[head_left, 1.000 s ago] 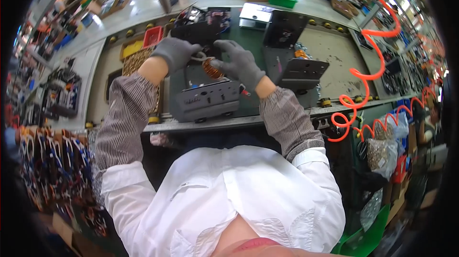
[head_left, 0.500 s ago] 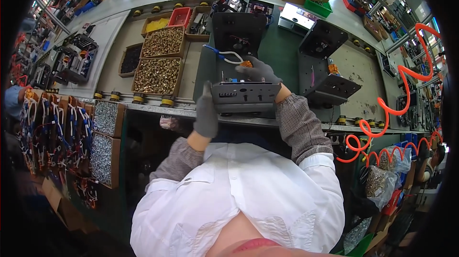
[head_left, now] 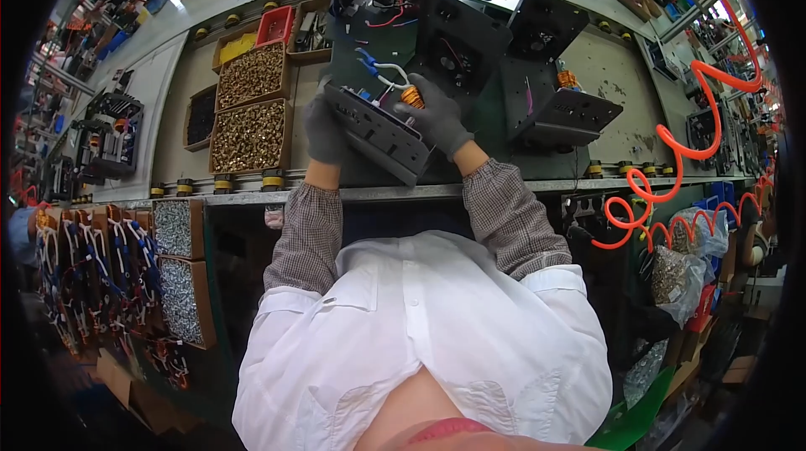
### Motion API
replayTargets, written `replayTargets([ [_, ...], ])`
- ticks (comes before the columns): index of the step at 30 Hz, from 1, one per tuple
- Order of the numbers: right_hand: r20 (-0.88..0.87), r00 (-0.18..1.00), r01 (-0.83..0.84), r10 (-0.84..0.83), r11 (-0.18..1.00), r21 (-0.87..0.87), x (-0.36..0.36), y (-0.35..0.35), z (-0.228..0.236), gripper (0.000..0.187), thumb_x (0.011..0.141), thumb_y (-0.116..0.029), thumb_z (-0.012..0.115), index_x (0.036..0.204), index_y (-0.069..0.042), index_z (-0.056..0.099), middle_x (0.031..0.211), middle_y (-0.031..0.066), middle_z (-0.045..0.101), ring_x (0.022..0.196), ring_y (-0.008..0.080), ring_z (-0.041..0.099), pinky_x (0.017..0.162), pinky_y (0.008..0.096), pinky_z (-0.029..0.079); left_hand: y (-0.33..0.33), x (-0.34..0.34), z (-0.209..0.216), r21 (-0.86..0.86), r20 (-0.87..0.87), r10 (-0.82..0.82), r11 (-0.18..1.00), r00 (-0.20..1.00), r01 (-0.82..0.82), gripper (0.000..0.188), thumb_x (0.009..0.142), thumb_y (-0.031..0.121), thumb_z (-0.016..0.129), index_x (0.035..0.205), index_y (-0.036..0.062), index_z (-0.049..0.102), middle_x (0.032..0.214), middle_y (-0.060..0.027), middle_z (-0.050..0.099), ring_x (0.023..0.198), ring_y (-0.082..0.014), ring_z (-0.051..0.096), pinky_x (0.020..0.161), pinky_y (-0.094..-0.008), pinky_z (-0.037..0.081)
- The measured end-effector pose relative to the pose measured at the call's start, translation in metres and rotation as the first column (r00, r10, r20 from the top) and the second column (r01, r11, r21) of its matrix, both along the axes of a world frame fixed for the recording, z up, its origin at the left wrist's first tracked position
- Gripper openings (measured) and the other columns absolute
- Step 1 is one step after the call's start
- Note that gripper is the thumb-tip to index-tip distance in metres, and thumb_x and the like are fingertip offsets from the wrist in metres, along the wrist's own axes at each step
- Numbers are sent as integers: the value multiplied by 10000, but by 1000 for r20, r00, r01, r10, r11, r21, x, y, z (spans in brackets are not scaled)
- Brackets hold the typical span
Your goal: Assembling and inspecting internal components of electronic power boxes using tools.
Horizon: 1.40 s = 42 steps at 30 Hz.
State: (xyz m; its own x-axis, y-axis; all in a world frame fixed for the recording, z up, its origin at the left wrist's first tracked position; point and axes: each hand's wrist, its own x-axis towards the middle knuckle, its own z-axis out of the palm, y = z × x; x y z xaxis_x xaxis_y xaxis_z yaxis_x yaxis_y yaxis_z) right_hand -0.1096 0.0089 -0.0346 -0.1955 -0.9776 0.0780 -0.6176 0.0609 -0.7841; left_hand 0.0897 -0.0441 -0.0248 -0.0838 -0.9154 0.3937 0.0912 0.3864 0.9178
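Black chassis (head_left: pixel 378 133) tilts near the tabletop's (head_left: pixel 491 123) front edge; left hand's (head_left: pixel 323 128) fingers clamp it, right hand's (head_left: pixel 438 115) the copper coil (head_left: pixel 411 97), blue-tipped leads (head_left: pixel 368 62) seemingly unconnected.

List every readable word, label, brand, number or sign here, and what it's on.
None can be read.
Dark slotted panel at the left hand and right hand: any print is too small to read.
Upright black plate behind them: any marking is too small to read.
Clear plastic bag at far right: any label is too small and blurred.
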Motion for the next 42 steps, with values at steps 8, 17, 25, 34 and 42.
replayTargets([
  [8,305,937,-206,171,975,87,9,18,22,863,770,-389,762,1442,-27,360,1355,184,517,1240,276,521,1028,333,409,15,10,-21,174,-700,-144,916,699,363,373,1014,336,389,1013,33,606,776,-71,647,665,-151,627,572,-274,520],
  [17,617,738,-405,274,911,79,13,20,8,857,794,-230,780,1462,19,304,1335,142,508,1161,177,534,965,267,460,4,25,-43,2,-291,-132,990,947,139,117,870,123,610,923,19,602,727,-8,622,649,-98,606,573,-224,473],
  [25,810,568,-369,147,925,91,8,21,16,871,802,-181,762,1479,24,254,1403,162,464,1196,192,526,997,283,432,-2,2,-29,-91,-53,69,993,996,-74,325,992,349,459,1036,62,605,784,-62,625,650,-167,622,565,-276,519],
  [34,103,886,-463,451,871,164,-9,52,54,950,855,-706,446,1444,30,321,1199,221,571,1073,323,586,998,354,404,-22,19,-22,281,-518,-59,930,854,235,351,982,362,450,1121,71,587,911,-69,637,782,-180,647,681,-313,562],
  [42,-676,730,-250,98,959,-131,63,68,81,1090,630,-726,702,1263,133,480,933,188,642,897,282,655,864,351,477,-48,37,-20,493,-600,179,850,779,184,278,928,320,549,1051,78,612,814,-101,653,801,-211,659,700,-354,574],
])
